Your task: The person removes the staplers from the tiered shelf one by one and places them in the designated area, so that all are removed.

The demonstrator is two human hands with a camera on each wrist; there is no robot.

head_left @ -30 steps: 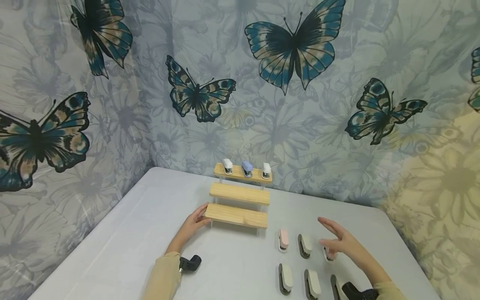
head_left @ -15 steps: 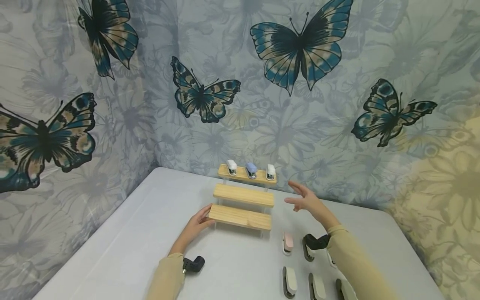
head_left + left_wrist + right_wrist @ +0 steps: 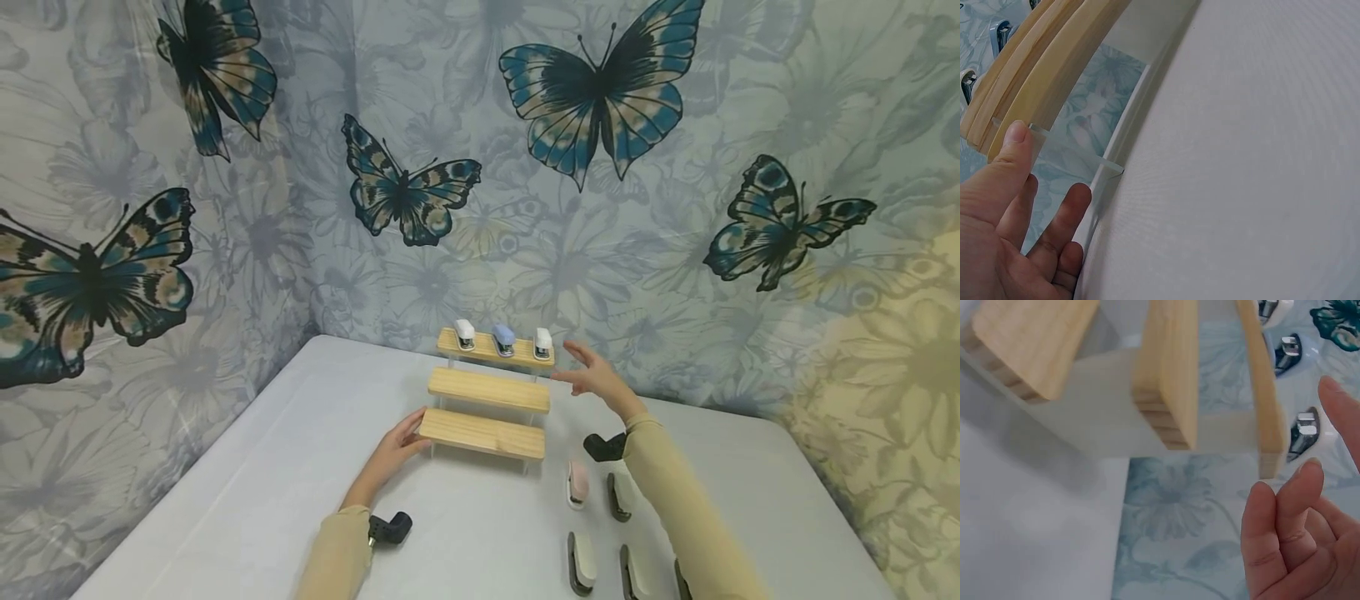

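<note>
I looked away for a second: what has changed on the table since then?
The right hand rose from the staplers on the table, empty, up to the right end of the rack's top shelf. The left hand stays on the bottom shelf's left end; the three shelved staplers have not moved.

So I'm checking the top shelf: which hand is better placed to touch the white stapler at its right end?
The right hand: it hovers open just beside the white stapler, while the left hand rests on the bottom shelf.
</note>
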